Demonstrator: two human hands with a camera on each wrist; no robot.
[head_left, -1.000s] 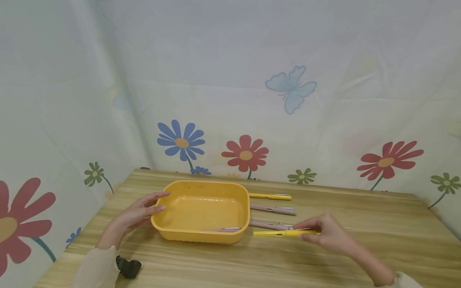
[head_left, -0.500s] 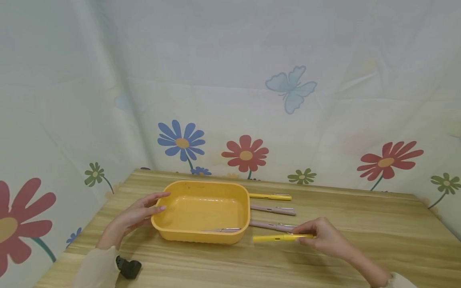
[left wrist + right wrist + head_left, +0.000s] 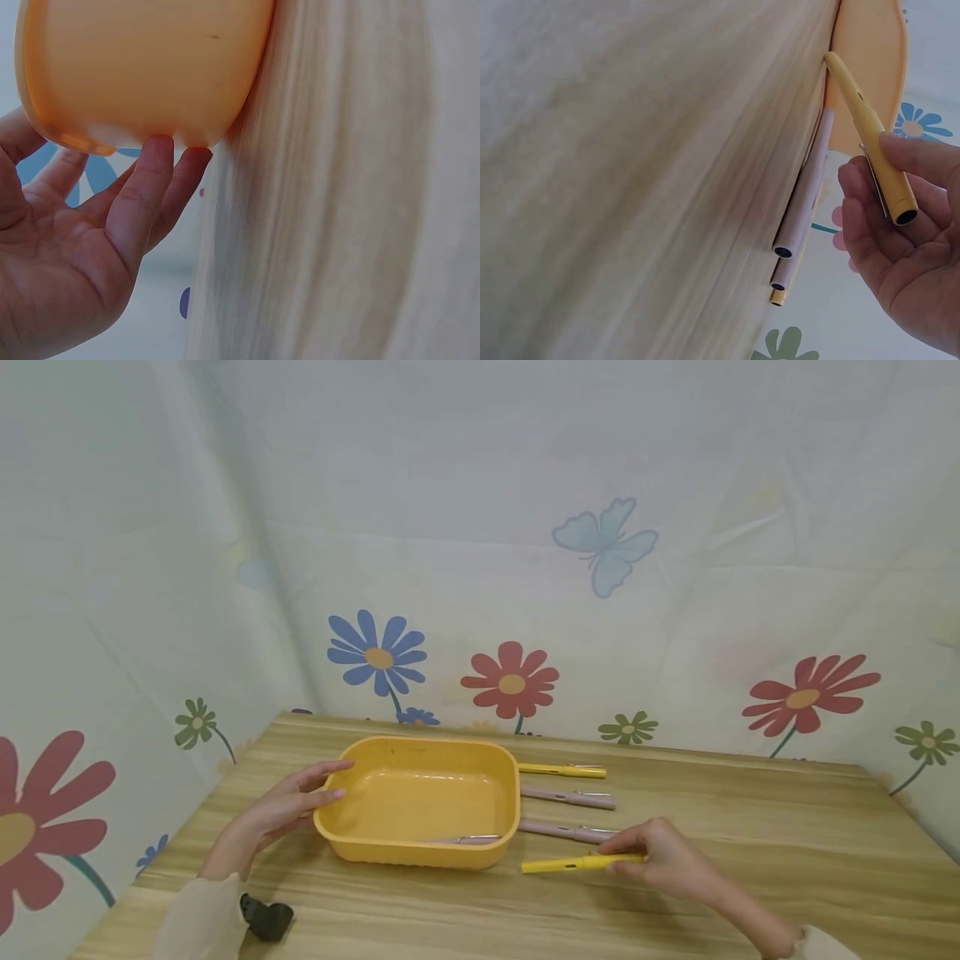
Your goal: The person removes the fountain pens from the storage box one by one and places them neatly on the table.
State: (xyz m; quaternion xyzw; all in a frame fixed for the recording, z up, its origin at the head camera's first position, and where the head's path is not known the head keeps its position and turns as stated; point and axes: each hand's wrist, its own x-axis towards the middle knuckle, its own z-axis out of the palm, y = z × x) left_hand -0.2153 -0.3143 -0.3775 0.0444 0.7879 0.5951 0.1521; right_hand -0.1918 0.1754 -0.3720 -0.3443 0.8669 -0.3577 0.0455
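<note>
My left hand (image 3: 288, 802) grips the left rim of a yellow plastic basin (image 3: 420, 853); the left wrist view has its fingertips on the basin's outer wall (image 3: 142, 67). Between thumb and fingers, my right hand (image 3: 663, 860) pinches a yellow pen (image 3: 555, 865) by its clip end, low over the table and right of the basin. The pen lies nearly level, its other end pointing left. Behind it, two pinkish-grey pens (image 3: 555, 828) and another yellow pen (image 3: 570, 771) form a row, their left ends at the basin's right side. One more pen (image 3: 476, 839) shows inside the basin, partly hidden by the front wall.
A small black object (image 3: 268, 918) lies on the wooden table (image 3: 450, 914) beside the left sleeve. A flower-printed cloth (image 3: 675, 610) hangs behind the table and along its left side.
My right hand has brought the yellow pen nearer to me and slightly left, away from the closest pinkish-grey pen. The left hand and the basin have stayed in place.
</note>
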